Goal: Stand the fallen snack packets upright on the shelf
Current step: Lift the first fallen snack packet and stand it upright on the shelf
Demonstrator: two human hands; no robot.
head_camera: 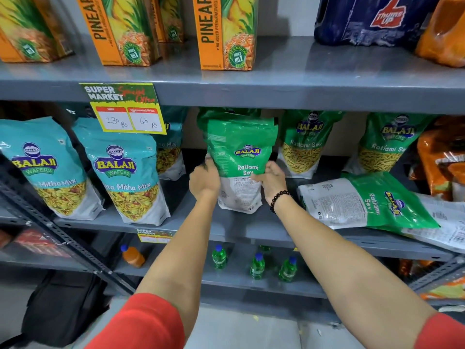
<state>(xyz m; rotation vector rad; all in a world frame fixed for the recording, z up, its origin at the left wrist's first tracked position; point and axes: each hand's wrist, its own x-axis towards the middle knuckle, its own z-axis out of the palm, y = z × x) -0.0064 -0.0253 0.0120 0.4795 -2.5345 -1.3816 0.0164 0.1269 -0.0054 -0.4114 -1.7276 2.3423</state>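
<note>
A green Ratlami Sev packet [240, 149] stands upright on the middle grey shelf [201, 222], its back face toward me. My left hand [204, 180] grips its left edge and my right hand [270, 178], with a black bead bracelet at the wrist, grips its lower right edge. Another green Ratlami Sev packet [364, 201] lies flat on the same shelf to the right, over a white packet [442, 222] that also lies flat. Two more green packets [305, 142] [387, 144] stand upright behind.
Teal Mitha Mix packets [45, 167] [125, 172] stand at the left. An orange packet [442, 157] is at the far right. A price tag [125, 109] hangs from the upper shelf, which holds pineapple juice cartons [226, 31]. Small bottles [256, 265] stand on the shelf below.
</note>
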